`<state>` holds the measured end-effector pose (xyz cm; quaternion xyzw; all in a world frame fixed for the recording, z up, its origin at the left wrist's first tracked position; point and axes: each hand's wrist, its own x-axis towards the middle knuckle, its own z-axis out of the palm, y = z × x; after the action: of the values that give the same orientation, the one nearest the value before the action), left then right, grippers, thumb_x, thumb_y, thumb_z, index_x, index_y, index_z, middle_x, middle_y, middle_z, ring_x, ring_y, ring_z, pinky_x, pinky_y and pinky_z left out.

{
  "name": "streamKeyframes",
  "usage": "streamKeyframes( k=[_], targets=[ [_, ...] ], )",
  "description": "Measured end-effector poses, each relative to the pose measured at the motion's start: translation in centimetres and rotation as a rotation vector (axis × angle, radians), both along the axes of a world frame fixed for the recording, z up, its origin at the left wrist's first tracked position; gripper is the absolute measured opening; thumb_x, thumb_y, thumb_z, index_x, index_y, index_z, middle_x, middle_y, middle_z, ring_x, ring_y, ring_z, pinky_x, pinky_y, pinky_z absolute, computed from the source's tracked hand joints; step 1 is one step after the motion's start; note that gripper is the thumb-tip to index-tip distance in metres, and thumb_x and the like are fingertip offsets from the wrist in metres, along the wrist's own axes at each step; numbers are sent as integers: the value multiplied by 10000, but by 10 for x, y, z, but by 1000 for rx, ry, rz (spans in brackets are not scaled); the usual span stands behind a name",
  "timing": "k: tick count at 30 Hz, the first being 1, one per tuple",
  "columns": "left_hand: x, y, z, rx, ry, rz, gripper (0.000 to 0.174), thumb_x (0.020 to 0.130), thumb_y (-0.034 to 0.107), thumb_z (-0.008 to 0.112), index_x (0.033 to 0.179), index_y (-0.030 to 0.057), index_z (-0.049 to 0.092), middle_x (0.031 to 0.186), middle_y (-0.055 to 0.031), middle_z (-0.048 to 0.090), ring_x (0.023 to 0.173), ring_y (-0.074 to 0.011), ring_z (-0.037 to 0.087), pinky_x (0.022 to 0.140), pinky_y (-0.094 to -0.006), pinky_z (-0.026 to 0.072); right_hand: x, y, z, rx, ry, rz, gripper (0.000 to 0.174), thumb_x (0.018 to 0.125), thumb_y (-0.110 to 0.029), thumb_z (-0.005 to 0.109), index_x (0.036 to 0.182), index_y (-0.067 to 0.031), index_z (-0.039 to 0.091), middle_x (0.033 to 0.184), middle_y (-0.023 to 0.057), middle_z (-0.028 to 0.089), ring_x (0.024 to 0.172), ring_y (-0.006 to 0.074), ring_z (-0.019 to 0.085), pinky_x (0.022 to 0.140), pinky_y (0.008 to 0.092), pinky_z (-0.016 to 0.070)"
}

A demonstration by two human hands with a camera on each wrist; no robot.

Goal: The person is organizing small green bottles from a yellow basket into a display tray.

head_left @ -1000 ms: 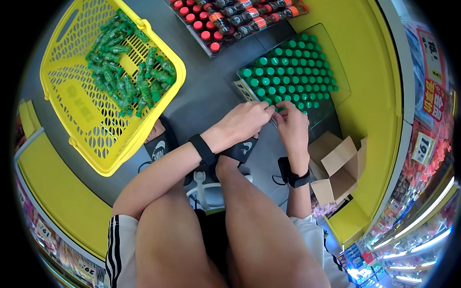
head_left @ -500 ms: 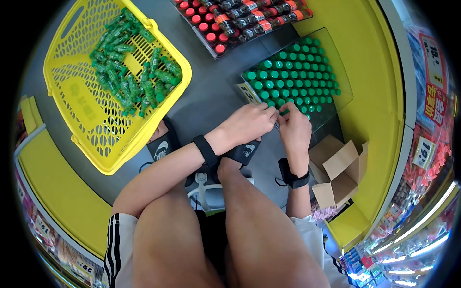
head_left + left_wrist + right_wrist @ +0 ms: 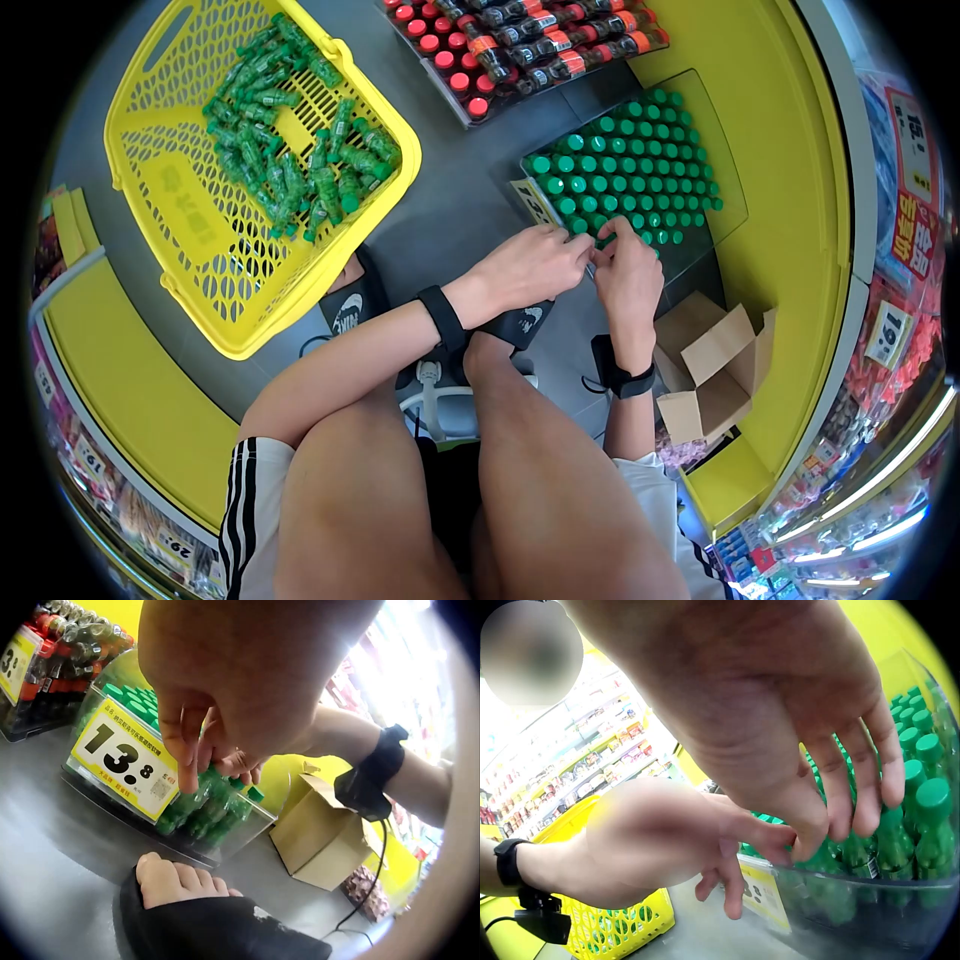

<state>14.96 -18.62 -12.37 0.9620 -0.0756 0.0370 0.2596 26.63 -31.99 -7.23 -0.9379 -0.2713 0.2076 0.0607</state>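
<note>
White sleeves point(image 3: 258, 495), black-striped; black wristbands point(image 3: 442, 317) (each cabled); black, white-marked sandals point(image 3: 355, 300).

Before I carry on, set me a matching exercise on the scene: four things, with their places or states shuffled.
1. Green-capped bottles
2. Cardboard box
3. Yellow basket
4. Left hand and right hand

A. Holds loose green bottles
B. Close together at the bin's edge
C. Packed upright in the clear bin
D. Flaps spread open

Right pairs: 1-C, 2-D, 3-A, 4-B
</note>
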Motion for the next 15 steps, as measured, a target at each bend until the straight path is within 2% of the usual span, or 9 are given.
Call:
streamKeyframes(
  k=[3, 5, 6, 10, 13, 15],
  targets=[
    [0, 7, 6, -84, 113, -15, 495, 717, 191, 888, 1138, -6, 717, 1060, -85, 676, 1035, -258, 729, 888, -393, 627, 5, -1, 3, -17, 72, 22, 275, 911, -85, 801, 1136, -122, 648, 970, 114, 777, 911, 391, 767, 729, 523, 585],
    [-1, 12, 7, -247, 56, 4, 482, 736, 135, 878, 1160, -4, 698, 1066, -102, 672, 1047, -285, 725, 880, -415, 635, 5, 2, 14, 31, 28, 180, 288, 918, -55, 766, 1169, -106, 636, 1000, 141, 762, 975, 392, 755, 755, 533, 590],
    [-2, 15, 10, -240, 60, 16, 482, 736, 135, 878, 1160, -4, 698, 1066, -102, 672, 1047, -285, 725, 880, -415, 635, 4, 9, 26, 34, -15, 238, 322, 911, -23, 743, 1203, -92, 627, 1015, 155, 747, 1017, 396, 733, 772, 540, 589],
    [-6, 29, 37, -300, 69, 50, 485, 741, 74, 867, 1178, -31, 686, 1114, -125, 670, 1080, -322, 716, 901, -427, 637, 9, 30, 52, 233, 37, 343, 236, 950, 18, 663, 1165, -77, 645, 1012, 159, 716, 983, 396, 694, 791, 530, 564],
    [-9, 43, 66, -397, 48, 121, 478, 745, 22, 846, 1186, -58, 681, 1158, -156, 667, 1129, -349, 710, 920, -431, 638, 7, 48, 77, 295, 38, 399, 341, 905, 76, 630, 1213, -67, 666, 1091, 170, 705, 1029, 406, 691, 829, 511, 572],
    [-11, 55, 87, -453, -85, 190, 420, 791, -22, 781, 1196, -69, 680, 1171, -172, 660, 1135, -365, 708, 923, -440, 636, 1, 62, 99, 318, -8, 427, 373, 890, 91, 627, 1228, -61, 669, 1106, 172, 703, 1042, 409, 688, 835, 507, 572]
  ],
)
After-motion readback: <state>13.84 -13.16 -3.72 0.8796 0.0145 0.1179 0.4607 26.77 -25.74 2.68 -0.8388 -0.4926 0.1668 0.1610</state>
